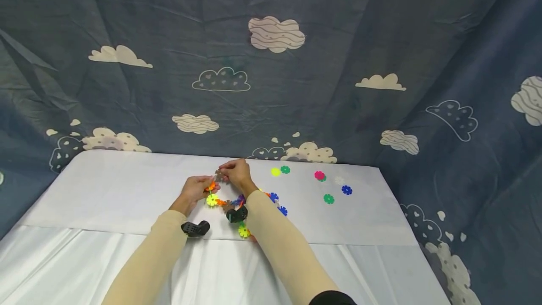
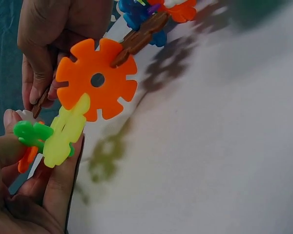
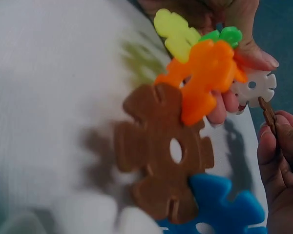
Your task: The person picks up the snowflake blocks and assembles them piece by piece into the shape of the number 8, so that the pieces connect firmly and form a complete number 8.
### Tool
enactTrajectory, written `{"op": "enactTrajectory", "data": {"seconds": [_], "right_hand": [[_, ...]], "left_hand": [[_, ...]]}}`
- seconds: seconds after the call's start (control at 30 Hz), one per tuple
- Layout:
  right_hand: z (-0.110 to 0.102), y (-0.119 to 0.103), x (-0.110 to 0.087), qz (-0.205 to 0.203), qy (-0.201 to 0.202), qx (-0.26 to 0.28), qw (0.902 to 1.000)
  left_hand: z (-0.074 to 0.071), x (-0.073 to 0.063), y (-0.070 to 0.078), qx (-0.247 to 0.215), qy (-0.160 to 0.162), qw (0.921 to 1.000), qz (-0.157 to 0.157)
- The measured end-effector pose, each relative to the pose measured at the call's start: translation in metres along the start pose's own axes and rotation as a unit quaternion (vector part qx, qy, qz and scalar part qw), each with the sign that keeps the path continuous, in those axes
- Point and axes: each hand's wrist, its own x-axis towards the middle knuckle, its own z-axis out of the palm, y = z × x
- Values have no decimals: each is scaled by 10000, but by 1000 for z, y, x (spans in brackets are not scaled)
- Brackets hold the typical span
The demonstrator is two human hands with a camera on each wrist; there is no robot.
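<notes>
My hands work close together over the desk (image 1: 127, 192), both occupied. My left hand (image 1: 196, 189) grips the end of a chain of notched discs (image 1: 227, 206), its thumb by a white disc (image 3: 258, 92). My right hand (image 1: 238, 173) pinches a thin brown disc (image 3: 269, 119) between thumb and fingertips, its edge meeting the white rim; I can't tell whether their slots are locked.

The discs are smooth, moulded plastic, flower-shaped, with blunt petals and a round central hole. Beside my left fingers, a green disc (image 2: 33, 131) and a translucent yellow disc (image 2: 63, 139) sit at angles to a flat-facing orange disc (image 2: 80, 70). Beyond them the chain runs through brown and blue, partly behind my right forearm, towards the desk's near edge.

Past my right arm lie loose discs: yellow (image 1: 275, 172) and green (image 1: 285, 169) near the far edge, pink (image 1: 319, 174) overlapping green, then white (image 1: 339, 180), another green (image 1: 329, 199), and blue (image 1: 346, 190) closest to the right edge. White cloth covers the desk, falling in folds in front; behind hangs a creased, dark cloud-patterned curtain (image 1: 322, 107).
</notes>
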Motion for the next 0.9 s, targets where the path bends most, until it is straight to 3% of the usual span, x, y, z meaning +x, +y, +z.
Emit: {"op": "enactTrajectory", "data": {"seconds": [0.33, 0.6, 0.73, 0.83, 0.9], "right_hand": [[-4, -2, 2, 169, -209, -57, 9996], [-13, -1, -2, 138, -397, 22, 9991], [-39, 5, -4, 181, -319, -79, 9993], [-71, 18, -3, 428, -49, -310, 9986], [-93, 30, -1, 666, 176, -622, 9957]], "left_hand": [[5, 0, 0, -115, -158, 9998, 27], [-5, 0, 0, 0, -882, 9961, 2], [-11, -2, 4, 45, -1139, 9934, -110], [-12, 0, 7, 255, -999, 9944, -216], [-11, 3, 10, 371, -732, 9962, -306]]}}
